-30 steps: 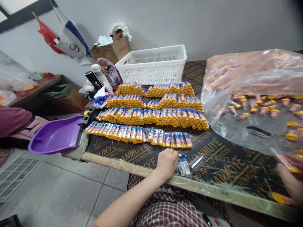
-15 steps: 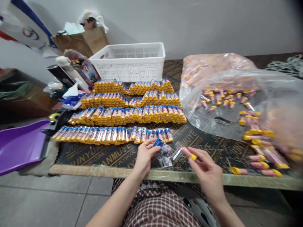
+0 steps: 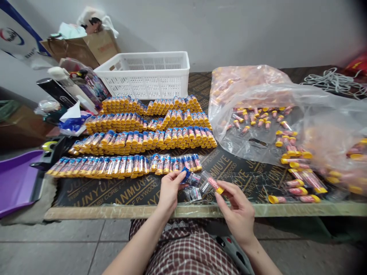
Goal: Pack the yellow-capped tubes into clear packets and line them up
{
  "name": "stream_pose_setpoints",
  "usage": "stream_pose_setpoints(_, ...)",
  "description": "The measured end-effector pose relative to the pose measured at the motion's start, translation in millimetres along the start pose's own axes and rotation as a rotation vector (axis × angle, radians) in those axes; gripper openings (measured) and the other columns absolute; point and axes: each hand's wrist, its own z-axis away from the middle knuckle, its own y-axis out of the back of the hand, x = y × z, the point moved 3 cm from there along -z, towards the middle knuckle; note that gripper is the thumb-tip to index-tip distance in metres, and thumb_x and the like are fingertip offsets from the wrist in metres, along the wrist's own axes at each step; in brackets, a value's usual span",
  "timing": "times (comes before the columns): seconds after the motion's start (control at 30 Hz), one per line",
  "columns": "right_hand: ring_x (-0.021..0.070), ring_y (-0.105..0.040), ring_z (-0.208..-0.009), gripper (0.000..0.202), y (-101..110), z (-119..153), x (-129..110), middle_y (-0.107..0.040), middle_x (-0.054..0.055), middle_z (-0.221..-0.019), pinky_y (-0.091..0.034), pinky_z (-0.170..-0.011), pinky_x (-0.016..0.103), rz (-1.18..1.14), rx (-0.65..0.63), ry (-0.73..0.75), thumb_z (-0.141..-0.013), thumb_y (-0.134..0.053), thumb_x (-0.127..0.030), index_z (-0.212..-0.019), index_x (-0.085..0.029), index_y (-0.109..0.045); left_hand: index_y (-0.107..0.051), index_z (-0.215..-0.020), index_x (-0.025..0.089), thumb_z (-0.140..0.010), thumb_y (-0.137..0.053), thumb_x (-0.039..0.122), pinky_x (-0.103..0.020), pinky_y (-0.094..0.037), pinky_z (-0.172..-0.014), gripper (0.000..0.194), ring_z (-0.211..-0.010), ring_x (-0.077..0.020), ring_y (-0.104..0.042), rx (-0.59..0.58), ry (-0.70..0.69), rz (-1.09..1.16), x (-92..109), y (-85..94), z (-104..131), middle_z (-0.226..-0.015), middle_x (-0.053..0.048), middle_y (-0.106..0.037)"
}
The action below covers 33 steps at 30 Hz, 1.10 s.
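Note:
Between the thumb and fingers of my left hand (image 3: 169, 190) is a small printed plastic sleeve (image 3: 190, 177), blue at its held end. My right hand (image 3: 236, 206) pinches a clear tube (image 3: 211, 183) by its yellow cap; pink and white filling shows inside. The tube's clear end points toward the sleeve, and whether they touch I cannot tell. Under them, more flat printed sleeves (image 3: 192, 193) lie on the table near its front edge. Beyond my left hand are neat rows of sleeved tubes (image 3: 129, 164) with yellow ends and blue tops.
A white plastic basket (image 3: 149, 76) stands behind the rows. On the right, a large clear bag (image 3: 241, 82) holds many tubes, with loose tubes (image 3: 298, 183) in front of it. A purple dustpan (image 3: 20, 179) sits at the left, near bottles (image 3: 57, 91) and tissues (image 3: 71, 118).
My hands have come closer together, bringing the tube nearer the sleeve. The camera view has turned slightly to the right.

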Motion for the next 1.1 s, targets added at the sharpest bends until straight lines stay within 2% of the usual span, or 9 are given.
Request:
stream_pose_setpoints(0.13, 0.0229, -0.058, -0.1, 0.029, 1, 1, 2, -0.062, 0.007, -0.106, -0.05, -0.085, 0.041, 0.012, -0.021, 0.019, -0.082, -0.058, -0.015, -0.108, -0.026, -0.062, -0.07, -0.071, 0.012, -0.059, -0.079, 0.035, -0.021, -0.049, -0.058, 0.027, -0.06, -0.01, -0.056, 0.03, -0.134, -0.136, -4, 2.8, -3, -0.065, 0.0, -0.065)
stream_pose_setpoints(0.27, 0.0232, -0.057, -0.103, 0.028, -1, 2, 7, -0.062, 0.007, -0.108, -0.049, -0.087, 0.041, -0.015, -0.022, -0.021, -0.081, -0.06, -0.017, -0.107, -0.027, -0.064, -0.069, -0.067, 0.012, -0.058, -0.079, 0.035, -0.02, -0.046, -0.055, 0.027, -0.056, -0.0089, -0.053, 0.067, -0.145, -0.171, -7, 4.7, -5, -0.061, 0.001, -0.063)
stream_pose_setpoints(0.33, 0.0233, -0.058, -0.103, 0.025, -3, 0, 11, -0.059, 0.008, -0.118, -0.051, -0.083, 0.038, -0.117, -0.026, -0.135, -0.079, -0.063, -0.021, -0.103, -0.026, -0.067, -0.068, -0.064, 0.012, -0.057, -0.08, 0.035, -0.02, -0.046, -0.054, 0.027, -0.056, -0.0089, -0.052, 0.069, -0.147, -0.164, -7, 3.5, -5, -0.059, 0.001, -0.062)
stream_pose_setpoints(0.43, 0.018, -0.063, -0.082, 0.023, -11, -6, 16, -0.054, 0.01, -0.128, -0.053, -0.064, 0.03, -0.423, -0.094, -0.443, -0.072, -0.071, -0.029, -0.095, -0.022, -0.07, -0.067, -0.06, 0.011, -0.054, -0.081, 0.036, -0.022, -0.048, -0.055, 0.03, -0.056, -0.0096, -0.053, 0.047, -0.12, -0.123, -6, -0.2, -5, -0.058, 0.0, -0.061)
stream_pose_setpoints(0.57, 0.0113, -0.057, -0.059, 0.031, -22, -19, 15, -0.069, 0.007, -0.086, -0.048, -0.055, 0.025, -0.684, -0.235, -0.693, -0.061, -0.079, -0.032, -0.087, -0.018, -0.072, -0.066, -0.057, 0.01, -0.047, -0.084, 0.037, -0.023, -0.049, -0.053, 0.034, -0.054, -0.0099, -0.053, -0.003, -0.026, -0.053, -5, -2.4, -4, -0.056, 0.0, -0.06)
stream_pose_setpoints(0.63, 0.0112, -0.055, -0.058, 0.032, -21, -28, 20, -0.068, 0.004, -0.071, -0.047, -0.055, 0.024, -0.664, -0.219, -0.676, -0.059, -0.08, -0.032, -0.086, -0.017, -0.073, -0.066, -0.057, 0.01, -0.045, -0.085, 0.036, -0.023, -0.049, -0.053, 0.035, -0.053, -0.0093, -0.054, 0.011, -0.017, -0.024, 0, 0.8, -5, -0.057, 0.0, -0.061)
stream_pose_setpoints(0.7, 0.0106, -0.054, -0.057, 0.032, -18, -36, 30, -0.069, 0.004, -0.074, -0.046, -0.054, 0.024, -0.558, -0.197, -0.623, -0.061, -0.078, -0.034, -0.088, -0.017, -0.073, -0.066, -0.058, 0.011, -0.043, -0.086, 0.035, -0.021, -0.049, -0.053, 0.035, -0.053, -0.0091, -0.055, 0.054, -0.038, 0.01, 7, 6.0, -7, -0.057, 0.0, -0.061)
stream_pose_setpoints(0.87, 0.0144, -0.061, -0.068, 0.032, -11, -44, 50, -0.055, 0.016, -0.125, -0.05, -0.052, 0.027, -0.184, -0.216, -0.452, -0.065, -0.074, -0.038, -0.088, -0.015, -0.073, -0.067, -0.061, 0.011, -0.044, -0.086, 0.034, -0.02, -0.047, -0.049, 0.035, -0.051, -0.0087, -0.056, 0.077, -0.011, 0.082, 18, 11.2, -10, -0.057, 0.0, -0.063)
stream_pose_setpoints(1.1, 0.0184, -0.061, -0.092, 0.024, -3, -23, -3, -0.06, 0.007, -0.104, -0.054, -0.075, 0.031, -0.058, 0.011, -0.036, -0.081, -0.062, -0.02, -0.103, -0.025, -0.067, -0.065, -0.064, 0.012, -0.043, -0.087, 0.034, -0.023, -0.051, -0.051, 0.038, -0.047, -0.0085, -0.055, 0.154, 0.024, 0.227, 13, 5.6, -14, -0.057, 0.002, -0.063)
